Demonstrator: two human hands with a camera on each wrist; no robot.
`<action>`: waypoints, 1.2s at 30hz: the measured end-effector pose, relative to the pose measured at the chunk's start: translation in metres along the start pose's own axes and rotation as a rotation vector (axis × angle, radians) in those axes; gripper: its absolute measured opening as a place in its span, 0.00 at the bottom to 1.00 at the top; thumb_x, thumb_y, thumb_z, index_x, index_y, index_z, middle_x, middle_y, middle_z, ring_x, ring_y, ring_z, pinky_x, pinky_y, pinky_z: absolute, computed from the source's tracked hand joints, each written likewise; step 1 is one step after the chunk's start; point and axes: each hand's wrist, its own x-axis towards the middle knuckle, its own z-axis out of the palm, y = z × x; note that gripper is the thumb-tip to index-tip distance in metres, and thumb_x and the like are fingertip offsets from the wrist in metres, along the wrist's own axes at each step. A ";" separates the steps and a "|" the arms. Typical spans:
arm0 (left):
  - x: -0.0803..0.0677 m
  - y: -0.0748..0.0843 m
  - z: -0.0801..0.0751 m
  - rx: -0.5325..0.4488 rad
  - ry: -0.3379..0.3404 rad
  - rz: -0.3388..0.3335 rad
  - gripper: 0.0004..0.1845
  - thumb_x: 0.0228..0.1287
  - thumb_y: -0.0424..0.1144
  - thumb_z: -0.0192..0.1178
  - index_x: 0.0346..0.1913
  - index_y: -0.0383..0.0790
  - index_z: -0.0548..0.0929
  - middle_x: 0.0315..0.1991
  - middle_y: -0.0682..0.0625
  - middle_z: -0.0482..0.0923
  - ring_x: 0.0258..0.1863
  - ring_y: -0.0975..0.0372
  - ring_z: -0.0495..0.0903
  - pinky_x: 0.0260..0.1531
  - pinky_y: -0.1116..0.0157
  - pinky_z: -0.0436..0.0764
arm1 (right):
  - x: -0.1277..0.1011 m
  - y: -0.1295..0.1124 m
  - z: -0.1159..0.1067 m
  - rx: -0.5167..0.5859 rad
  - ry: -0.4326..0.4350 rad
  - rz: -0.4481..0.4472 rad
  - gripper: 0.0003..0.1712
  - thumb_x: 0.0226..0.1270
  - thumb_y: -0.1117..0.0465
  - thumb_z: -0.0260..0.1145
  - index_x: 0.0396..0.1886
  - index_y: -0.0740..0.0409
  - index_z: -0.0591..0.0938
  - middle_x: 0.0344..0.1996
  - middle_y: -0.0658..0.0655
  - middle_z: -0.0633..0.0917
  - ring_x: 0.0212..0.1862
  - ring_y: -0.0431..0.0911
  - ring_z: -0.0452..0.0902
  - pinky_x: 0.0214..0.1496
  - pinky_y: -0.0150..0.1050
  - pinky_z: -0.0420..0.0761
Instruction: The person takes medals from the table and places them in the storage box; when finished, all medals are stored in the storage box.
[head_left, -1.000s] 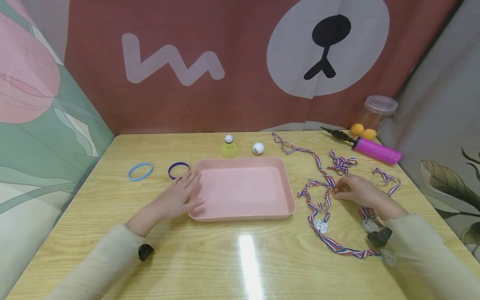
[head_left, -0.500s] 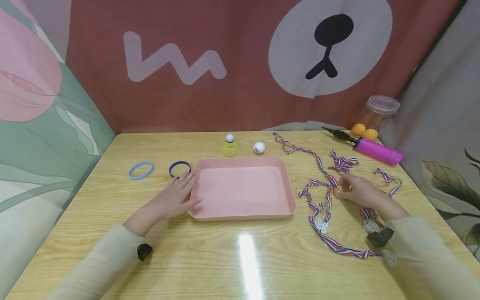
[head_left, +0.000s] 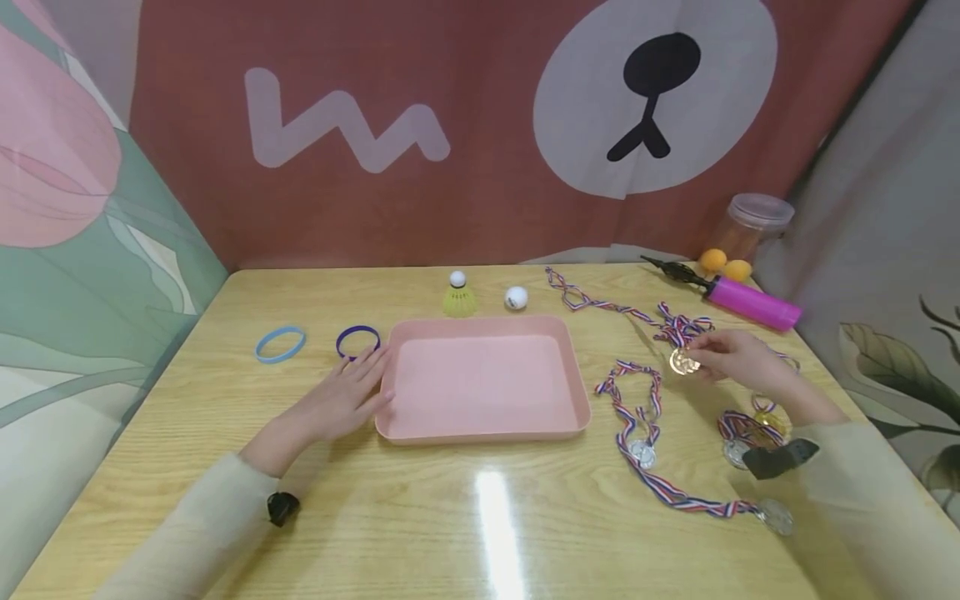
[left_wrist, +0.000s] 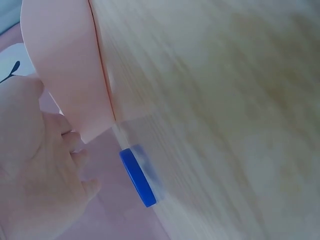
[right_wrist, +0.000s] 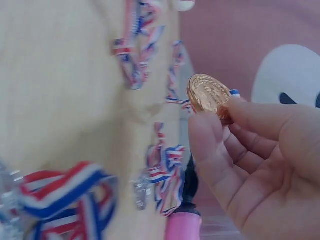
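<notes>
My right hand (head_left: 738, 358) pinches a bronze-coloured medal (right_wrist: 206, 94) between thumb and fingertips, lifted off the table. Its striped ribbon (head_left: 600, 303) trails towards the back of the table. On the left, my left hand (head_left: 337, 400) lies with fairly straight fingers against the left rim of the pink tray (head_left: 483, 435). In the left wrist view a dark blue wristband (left_wrist: 137, 177) stands just beyond those fingertips. Around my right hand lie silver medals (head_left: 642, 453) with red, white and blue ribbons, and a gold medal (head_left: 772, 423) partly behind the wrist.
A light blue wristband (head_left: 281, 344) lies at the left. Behind the tray are a yellow shuttlecock (head_left: 459, 300) and a white ball (head_left: 516, 297). A pink hand pump (head_left: 753, 302), orange balls (head_left: 712, 260) and a clear jar (head_left: 757, 218) occupy the back right corner.
My right hand has lifted the bronze-coloured medal off the table, shifting slightly right and back, and its ribbon has been dragged along. The left hand stays at the tray's left side.
</notes>
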 end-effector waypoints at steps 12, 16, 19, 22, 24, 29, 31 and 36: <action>0.001 -0.001 0.004 0.006 0.020 0.004 0.34 0.73 0.49 0.40 0.70 0.29 0.48 0.71 0.39 0.43 0.69 0.45 0.43 0.64 0.45 0.44 | 0.011 -0.030 -0.026 0.260 0.092 -0.020 0.13 0.70 0.57 0.55 0.41 0.64 0.78 0.31 0.51 0.80 0.32 0.44 0.80 0.37 0.33 0.81; 0.001 -0.001 0.005 0.001 0.020 0.006 0.34 0.73 0.49 0.40 0.70 0.29 0.48 0.71 0.39 0.43 0.69 0.45 0.43 0.64 0.45 0.44 | 0.013 -0.045 -0.031 0.428 0.154 -0.032 0.08 0.68 0.58 0.57 0.34 0.50 0.82 0.30 0.47 0.78 0.31 0.40 0.78 0.36 0.30 0.79; 0.001 0.000 0.005 -0.002 0.020 0.005 0.34 0.73 0.50 0.40 0.70 0.29 0.47 0.71 0.39 0.43 0.69 0.45 0.43 0.64 0.45 0.43 | 0.015 -0.059 -0.033 0.596 0.195 -0.053 0.08 0.67 0.59 0.58 0.31 0.51 0.82 0.29 0.48 0.78 0.30 0.40 0.77 0.35 0.29 0.79; 0.001 -0.001 0.005 -0.003 0.022 0.005 0.34 0.73 0.50 0.40 0.70 0.29 0.47 0.71 0.39 0.42 0.69 0.46 0.43 0.64 0.45 0.44 | 0.017 -0.072 -0.037 0.763 0.201 -0.107 0.06 0.65 0.62 0.60 0.30 0.58 0.81 0.30 0.51 0.80 0.31 0.41 0.77 0.36 0.31 0.80; 0.001 -0.001 0.005 -0.002 0.021 0.007 0.35 0.73 0.50 0.41 0.70 0.29 0.47 0.71 0.39 0.42 0.69 0.45 0.43 0.64 0.45 0.44 | 0.017 -0.079 -0.040 0.801 0.214 -0.154 0.07 0.65 0.63 0.60 0.31 0.60 0.81 0.31 0.52 0.81 0.32 0.41 0.78 0.36 0.32 0.80; 0.001 -0.001 0.006 0.000 0.026 0.010 0.34 0.73 0.50 0.40 0.70 0.29 0.47 0.71 0.39 0.43 0.69 0.45 0.43 0.64 0.45 0.44 | 0.017 -0.095 -0.047 0.868 0.224 -0.276 0.07 0.66 0.66 0.58 0.33 0.65 0.81 0.32 0.56 0.82 0.33 0.43 0.79 0.38 0.33 0.81; 0.000 -0.001 0.005 0.000 0.030 0.014 0.34 0.73 0.50 0.40 0.70 0.29 0.48 0.71 0.38 0.43 0.68 0.45 0.43 0.64 0.45 0.44 | 0.016 -0.102 -0.050 0.916 0.218 -0.316 0.07 0.65 0.68 0.58 0.34 0.67 0.81 0.32 0.57 0.82 0.33 0.44 0.80 0.38 0.35 0.81; 0.000 0.000 0.005 -0.001 0.032 0.013 0.35 0.72 0.50 0.41 0.70 0.28 0.48 0.71 0.38 0.43 0.68 0.45 0.44 0.64 0.45 0.45 | 0.010 -0.123 -0.057 1.001 0.253 -0.370 0.05 0.63 0.70 0.60 0.32 0.72 0.79 0.32 0.60 0.81 0.31 0.46 0.79 0.35 0.35 0.81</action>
